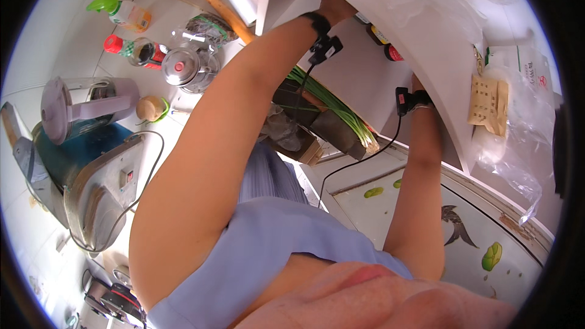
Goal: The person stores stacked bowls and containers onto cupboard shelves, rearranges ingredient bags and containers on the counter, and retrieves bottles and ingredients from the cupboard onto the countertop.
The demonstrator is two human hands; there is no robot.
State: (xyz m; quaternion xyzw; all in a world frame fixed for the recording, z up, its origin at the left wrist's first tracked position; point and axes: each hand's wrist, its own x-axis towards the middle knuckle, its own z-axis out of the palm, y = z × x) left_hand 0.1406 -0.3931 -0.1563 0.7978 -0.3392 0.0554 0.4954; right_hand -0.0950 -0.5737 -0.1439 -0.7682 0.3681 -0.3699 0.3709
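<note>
My left hand (338, 5) reaches into a white shelf compartment, wearing a black wrist strap. The curved white shelf edge (393, 32) hides its fingers. Just beside it stand a dark bottle with a yellow label (377, 35) and a red-capped container (394, 53), both partly covered by that edge. Only a sliver of my right hand (417, 83) shows, above another black strap; the rest is behind the same edge. What either hand holds cannot be seen. Below the compartment lie green onions (336, 105), their roots pointing right.
At left stand a glass kettle (183, 71), a sauce bottle (141, 51), a spray bottle (130, 14), a lidded jug (82, 105) and a metal appliance (105, 192) with a cord. Plastic bags and a brown paper packet (489, 105) rest on the shelf at right. A black cable (352, 162) hangs from my right strap.
</note>
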